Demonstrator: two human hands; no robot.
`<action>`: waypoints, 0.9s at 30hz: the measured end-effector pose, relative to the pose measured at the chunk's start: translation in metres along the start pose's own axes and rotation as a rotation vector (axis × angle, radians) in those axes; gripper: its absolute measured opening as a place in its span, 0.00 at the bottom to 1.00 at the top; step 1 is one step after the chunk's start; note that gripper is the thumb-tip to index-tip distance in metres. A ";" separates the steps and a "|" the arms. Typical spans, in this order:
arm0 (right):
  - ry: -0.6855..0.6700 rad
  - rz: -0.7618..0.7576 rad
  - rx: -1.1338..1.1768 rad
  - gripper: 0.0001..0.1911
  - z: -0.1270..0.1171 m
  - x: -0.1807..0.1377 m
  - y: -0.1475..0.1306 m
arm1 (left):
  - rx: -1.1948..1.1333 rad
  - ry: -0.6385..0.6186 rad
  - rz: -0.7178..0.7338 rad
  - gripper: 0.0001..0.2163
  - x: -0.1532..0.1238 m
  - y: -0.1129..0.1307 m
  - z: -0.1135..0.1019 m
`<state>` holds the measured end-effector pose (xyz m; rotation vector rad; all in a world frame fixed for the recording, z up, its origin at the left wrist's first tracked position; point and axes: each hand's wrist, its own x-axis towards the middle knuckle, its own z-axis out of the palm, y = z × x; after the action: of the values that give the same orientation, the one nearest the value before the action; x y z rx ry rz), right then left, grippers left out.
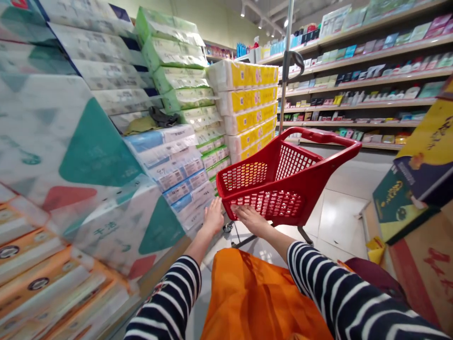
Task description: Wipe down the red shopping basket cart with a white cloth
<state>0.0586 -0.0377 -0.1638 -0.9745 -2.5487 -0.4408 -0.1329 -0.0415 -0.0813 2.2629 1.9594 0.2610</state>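
A red plastic shopping cart (308,196) with perforated sides stands right in front of me, its handle on the far right side. My left hand (213,216) is at the cart's near left corner, fingers stretched forward; whether it touches the rim I cannot tell. Against the lower part of the cart's near side lies my right hand (252,220), its fingers extended and fairly flat. Neither hand has anything in its grip. Through the perforated walls I make out no goods in the basket.
Stacked tissue packs (184,174) rise close on my left, with yellow-and-white paper packs (253,101) behind the cart. Shelves of small boxes and bottles (354,99) line the back. Cartons (421,245) stand on the right. A metal pole (285,71) rises beyond the cart.
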 end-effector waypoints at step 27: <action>0.110 0.094 0.076 0.22 -0.009 -0.004 0.067 | 0.174 -0.058 0.097 0.35 0.038 0.061 -0.010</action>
<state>0.1094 0.0041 -0.1475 -1.0083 -2.3923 -0.3579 -0.0713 -0.0128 -0.0572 2.4466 1.9143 0.0349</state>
